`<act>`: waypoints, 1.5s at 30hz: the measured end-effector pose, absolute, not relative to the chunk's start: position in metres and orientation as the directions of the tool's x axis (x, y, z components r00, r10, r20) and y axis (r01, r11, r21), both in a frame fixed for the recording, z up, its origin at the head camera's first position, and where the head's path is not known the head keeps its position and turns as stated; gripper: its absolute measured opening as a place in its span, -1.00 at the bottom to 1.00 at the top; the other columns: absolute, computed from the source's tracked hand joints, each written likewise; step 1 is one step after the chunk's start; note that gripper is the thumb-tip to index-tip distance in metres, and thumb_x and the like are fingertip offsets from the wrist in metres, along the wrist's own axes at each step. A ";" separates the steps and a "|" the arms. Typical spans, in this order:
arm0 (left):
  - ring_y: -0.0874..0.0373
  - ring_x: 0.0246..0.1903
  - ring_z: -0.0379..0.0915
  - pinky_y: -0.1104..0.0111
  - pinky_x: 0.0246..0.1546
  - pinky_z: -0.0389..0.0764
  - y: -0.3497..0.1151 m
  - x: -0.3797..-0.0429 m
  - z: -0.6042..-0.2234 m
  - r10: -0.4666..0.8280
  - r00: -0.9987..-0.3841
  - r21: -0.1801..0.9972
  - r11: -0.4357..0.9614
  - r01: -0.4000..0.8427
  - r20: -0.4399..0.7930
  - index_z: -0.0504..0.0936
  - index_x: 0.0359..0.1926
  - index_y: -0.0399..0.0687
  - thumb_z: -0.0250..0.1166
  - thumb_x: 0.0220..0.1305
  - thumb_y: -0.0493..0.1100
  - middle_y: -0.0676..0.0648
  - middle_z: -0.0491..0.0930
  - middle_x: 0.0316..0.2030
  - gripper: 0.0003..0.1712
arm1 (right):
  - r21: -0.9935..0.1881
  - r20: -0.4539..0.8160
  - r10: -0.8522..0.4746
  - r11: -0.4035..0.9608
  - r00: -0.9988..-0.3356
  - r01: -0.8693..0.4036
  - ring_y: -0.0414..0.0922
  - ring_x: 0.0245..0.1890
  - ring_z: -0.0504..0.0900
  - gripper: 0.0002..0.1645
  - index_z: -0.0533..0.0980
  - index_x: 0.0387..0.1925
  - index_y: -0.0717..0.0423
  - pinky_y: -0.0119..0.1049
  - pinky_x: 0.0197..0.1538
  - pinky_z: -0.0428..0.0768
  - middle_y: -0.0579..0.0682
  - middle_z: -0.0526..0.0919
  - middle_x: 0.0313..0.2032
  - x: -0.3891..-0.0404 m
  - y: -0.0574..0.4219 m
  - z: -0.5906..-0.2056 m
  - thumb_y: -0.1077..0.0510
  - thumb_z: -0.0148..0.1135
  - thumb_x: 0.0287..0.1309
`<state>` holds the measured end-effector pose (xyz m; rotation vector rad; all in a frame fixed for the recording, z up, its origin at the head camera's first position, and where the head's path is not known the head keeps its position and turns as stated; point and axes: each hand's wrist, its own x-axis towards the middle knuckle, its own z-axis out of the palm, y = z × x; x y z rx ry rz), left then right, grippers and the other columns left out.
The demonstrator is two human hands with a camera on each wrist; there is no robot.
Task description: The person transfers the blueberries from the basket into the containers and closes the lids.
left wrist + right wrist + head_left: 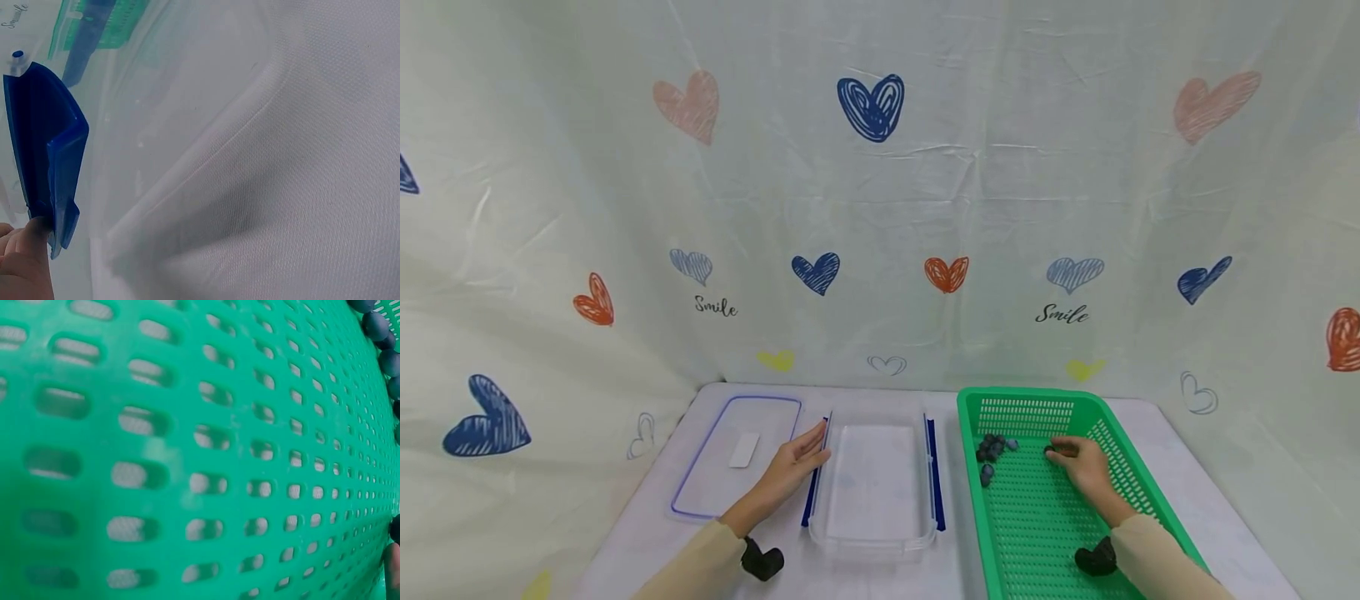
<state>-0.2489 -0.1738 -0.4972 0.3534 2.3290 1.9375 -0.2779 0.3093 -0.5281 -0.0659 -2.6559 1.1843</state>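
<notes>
While the right hand (1081,468) is pinching one dark fruit (1048,450) inside the basket (1022,517), the left hand (795,462), fingers extended, is touching the box (872,545). The lid (766,425) is already lying off; more fruits (992,448) are remaining.

On the white heart-printed sheet (880,200), the black cursive word "Smile" (716,307) stands at nine o'clock, and a second "Smile" (1062,314) at three o'clock. The left wrist view shows one tilted "Smile" (14,17) at ten o'clock.
</notes>
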 end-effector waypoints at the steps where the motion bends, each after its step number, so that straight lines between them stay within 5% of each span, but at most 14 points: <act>1: 0.01 0.30 0.02 0.34 0.19 0.20 -0.174 -0.249 -0.497 0.234 -0.969 0.980 0.164 0.116 0.075 0.09 0.35 -0.28 0.16 0.28 -0.20 -0.18 0.05 0.35 -0.30 | -0.735 0.198 0.135 0.676 -0.971 -0.056 0.22 -0.19 0.57 -0.63 0.52 -0.12 0.44 -0.01 -0.21 0.61 0.36 0.58 -0.18 -0.278 0.309 -0.528 0.32 0.30 0.01; 24: 0.01 0.31 -0.03 0.27 0.22 0.17 -0.175 -0.246 -0.501 0.255 -0.964 0.984 0.140 0.107 0.069 0.09 0.36 -0.24 0.14 0.30 -0.14 -0.16 0.02 0.36 -0.30 | -0.732 0.223 0.165 0.680 -0.961 -0.053 0.08 -0.34 0.60 -0.73 0.56 -0.24 0.44 -0.12 -0.28 0.62 0.27 0.62 -0.34 -0.280 0.307 -0.531 0.37 0.31 -0.05; 45: -0.01 0.32 -0.06 0.32 0.22 0.15 -0.178 -0.247 -0.500 0.291 -0.952 0.981 0.141 0.137 0.091 0.05 0.37 -0.28 0.15 0.30 -0.10 -0.19 -0.02 0.37 -0.26 | -0.746 0.208 0.142 0.663 -0.968 -0.063 0.08 -0.29 0.60 -0.72 0.57 -0.20 0.39 -0.20 -0.32 0.63 0.25 0.63 -0.28 -0.280 0.309 -0.511 0.29 0.30 0.02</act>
